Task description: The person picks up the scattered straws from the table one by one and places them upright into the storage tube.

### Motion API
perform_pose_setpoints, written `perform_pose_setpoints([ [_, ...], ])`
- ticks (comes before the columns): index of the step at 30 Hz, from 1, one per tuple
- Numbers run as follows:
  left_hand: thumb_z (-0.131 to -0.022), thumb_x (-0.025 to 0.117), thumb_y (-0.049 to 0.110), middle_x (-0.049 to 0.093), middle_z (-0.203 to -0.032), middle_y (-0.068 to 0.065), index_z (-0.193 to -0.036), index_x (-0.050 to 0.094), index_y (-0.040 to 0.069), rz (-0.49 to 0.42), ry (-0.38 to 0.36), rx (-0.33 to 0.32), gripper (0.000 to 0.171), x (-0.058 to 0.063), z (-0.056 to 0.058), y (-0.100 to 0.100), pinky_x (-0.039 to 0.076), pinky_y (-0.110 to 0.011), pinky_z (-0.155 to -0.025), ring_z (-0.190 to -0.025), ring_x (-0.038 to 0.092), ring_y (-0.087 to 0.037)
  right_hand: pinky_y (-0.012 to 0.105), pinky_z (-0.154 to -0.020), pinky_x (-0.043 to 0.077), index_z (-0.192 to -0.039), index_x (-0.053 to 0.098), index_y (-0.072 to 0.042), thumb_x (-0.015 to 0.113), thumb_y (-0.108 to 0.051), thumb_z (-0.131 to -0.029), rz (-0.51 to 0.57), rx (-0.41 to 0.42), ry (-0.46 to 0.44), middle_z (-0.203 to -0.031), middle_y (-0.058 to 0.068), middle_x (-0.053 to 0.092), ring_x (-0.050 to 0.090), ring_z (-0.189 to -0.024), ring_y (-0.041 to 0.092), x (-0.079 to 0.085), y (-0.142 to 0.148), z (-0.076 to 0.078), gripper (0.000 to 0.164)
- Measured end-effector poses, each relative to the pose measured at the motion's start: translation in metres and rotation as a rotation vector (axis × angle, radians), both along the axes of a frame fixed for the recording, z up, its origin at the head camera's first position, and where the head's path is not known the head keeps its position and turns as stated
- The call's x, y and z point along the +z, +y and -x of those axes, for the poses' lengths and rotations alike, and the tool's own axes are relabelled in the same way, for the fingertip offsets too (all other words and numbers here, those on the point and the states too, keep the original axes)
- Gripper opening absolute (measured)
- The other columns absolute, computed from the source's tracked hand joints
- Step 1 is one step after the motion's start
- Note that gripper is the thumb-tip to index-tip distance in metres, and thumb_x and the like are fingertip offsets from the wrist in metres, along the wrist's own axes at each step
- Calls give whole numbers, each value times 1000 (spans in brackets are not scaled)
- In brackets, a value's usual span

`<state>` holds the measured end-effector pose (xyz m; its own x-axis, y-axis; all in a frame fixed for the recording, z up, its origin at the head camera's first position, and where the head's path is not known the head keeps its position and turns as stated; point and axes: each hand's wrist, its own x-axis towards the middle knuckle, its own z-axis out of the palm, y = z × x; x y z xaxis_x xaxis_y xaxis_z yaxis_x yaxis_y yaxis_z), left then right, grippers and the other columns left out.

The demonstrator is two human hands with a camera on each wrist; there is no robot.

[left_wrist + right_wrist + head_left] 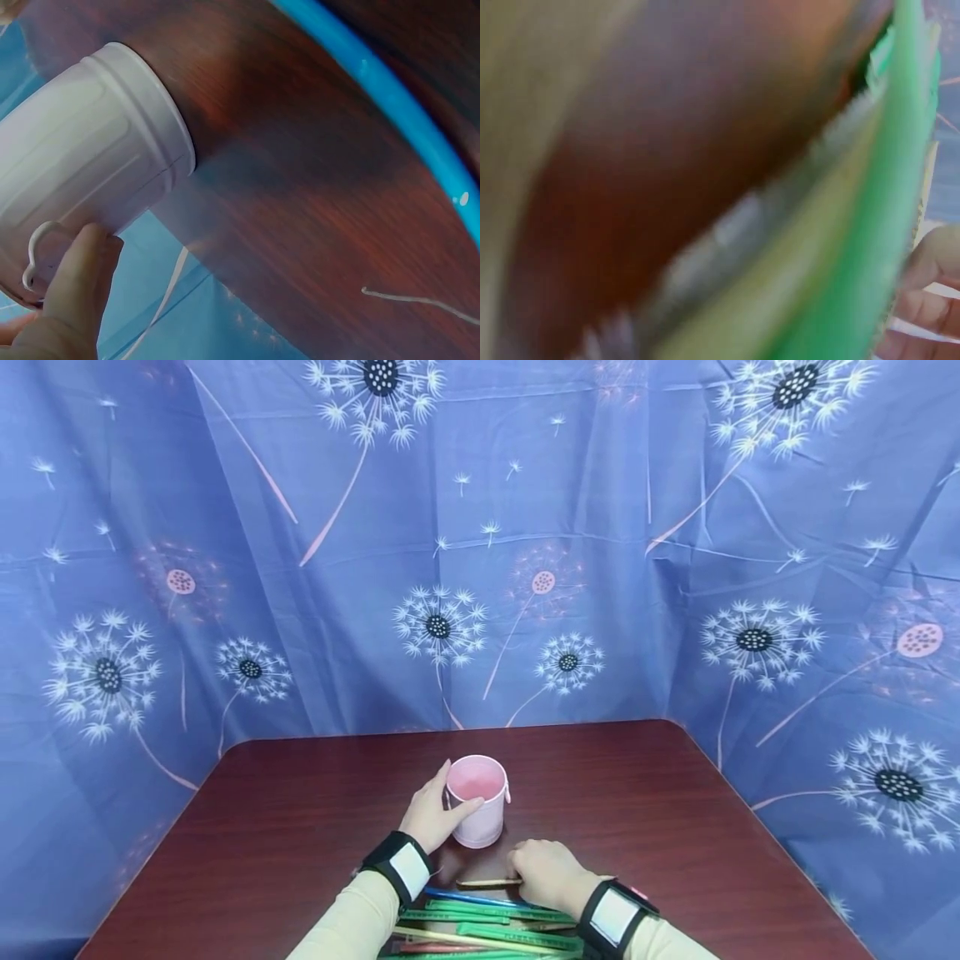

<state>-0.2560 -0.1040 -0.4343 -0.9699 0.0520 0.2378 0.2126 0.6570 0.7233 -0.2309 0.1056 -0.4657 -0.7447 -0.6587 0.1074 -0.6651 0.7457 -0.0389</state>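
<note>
A small pink pail [479, 822] stands upright on the dark red-brown table, its open top facing up. My left hand [438, 810] grips its left side, the thumb across the near side by the rim. In the left wrist view a finger [79, 274] lies against the pail [82, 142] beside a small curved white handle piece. My right hand [551, 872] holds a thin tan stick [487, 884] just in front of the pail. The right wrist view is blurred, with fingers [934, 300] curled by a tan strip [928, 176]; the stick's exact kind cannot be told.
Several long green pieces [517, 935], a blue rod [472, 897] and a pale yellow stick [465, 937] lie at the table's near edge, partly under the right wrist. A patterned blue curtain [337, 635] hangs behind the table [300, 802].
</note>
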Motion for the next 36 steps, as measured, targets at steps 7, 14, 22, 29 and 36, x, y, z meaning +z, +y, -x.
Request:
perform_pose_setpoints([
  [7,-84,75,42,54,-139,-29,-145,43,-4,11,6,7,83,-4,5,2,44,-56,-107,-130,52,-44,28,-55,47,-75,68,-20,76,-11,-69,178,-87,-149,-69,-12,62,57,-64,7,37,20,11,14],
  [14,-84,75,42,55,-138,-29,-145,44,-4,17,2,20,83,-7,3,-3,45,-56,-105,-128,54,-43,28,-66,51,-87,70,-12,71,-3,-75,648,-189,-274,-78,-3,67,59,-75,12,92,31,32,15],
  [22,-84,75,42,55,-137,-29,-145,44,-5,44,-11,20,83,-1,1,-1,45,-58,-105,-128,53,-44,35,-70,62,-108,58,8,62,12,-85,1461,-224,-251,-80,0,68,68,-73,8,137,17,46,23],
  [29,-84,76,43,55,-138,-29,-145,44,-4,34,-21,18,83,-1,3,2,44,-58,-106,-129,53,-44,32,-71,62,-107,58,9,64,7,-89,1546,-270,-245,-87,15,73,70,-71,7,123,1,54,19],
  [36,-83,77,41,57,-135,-29,-143,46,-5,41,3,18,82,-1,4,1,46,-56,-105,-126,55,-44,29,-71,62,-105,63,8,64,-2,-91,1386,-353,-259,-98,30,72,70,-70,6,86,-7,60,16],
])
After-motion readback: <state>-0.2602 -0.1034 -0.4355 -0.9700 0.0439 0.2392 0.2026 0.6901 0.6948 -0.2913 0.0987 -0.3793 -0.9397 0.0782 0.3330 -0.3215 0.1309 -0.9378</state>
